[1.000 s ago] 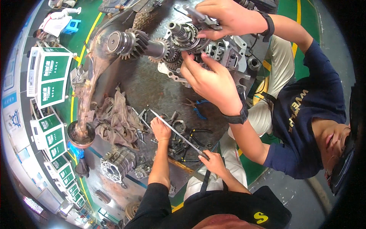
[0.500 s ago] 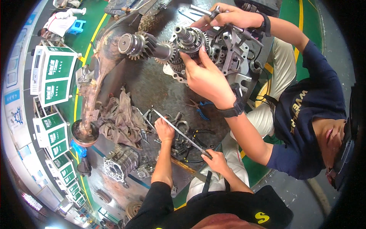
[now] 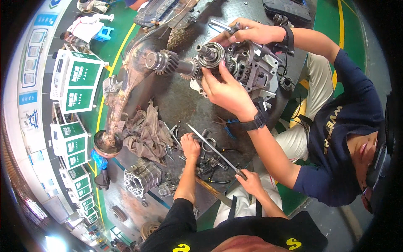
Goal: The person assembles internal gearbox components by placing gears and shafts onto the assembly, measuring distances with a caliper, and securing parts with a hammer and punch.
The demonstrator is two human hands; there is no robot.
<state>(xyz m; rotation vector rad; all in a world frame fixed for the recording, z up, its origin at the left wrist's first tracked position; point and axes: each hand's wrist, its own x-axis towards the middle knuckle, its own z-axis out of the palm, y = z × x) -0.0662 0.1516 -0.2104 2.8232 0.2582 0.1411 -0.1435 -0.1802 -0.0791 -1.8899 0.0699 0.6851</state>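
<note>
My right hand [image 3: 250, 183] is closed round the dark handle of a long screwdriver [image 3: 214, 148]; its bare metal shaft slants up and left over small loose parts. My left hand [image 3: 190, 146] has curled fingers beside the shaft, near a thin metal rod [image 3: 174, 135]; whatever it grips is hidden. Farther off, a co-worker's one hand [image 3: 228, 94] steadies a gear shaft with a bearing [image 3: 210, 54]. That person's other hand [image 3: 254, 32] holds a metal tool above the open gearbox casing [image 3: 258, 75].
A toothed shaft [image 3: 168, 63] and a rusty axle housing [image 3: 121, 96] lie at the left. Nearer are a crumpled brown cloth [image 3: 147, 136], a cast housing [image 3: 142, 178], blue-handled pliers [image 3: 228, 128] and a wooden handle [image 3: 212, 189]. The co-worker sits close on my right.
The whole view has shifted, so the scene sits farther right. The screwdriver's tip has swung slightly right, away from my left hand. The co-worker's hands stay at the gear shaft.
</note>
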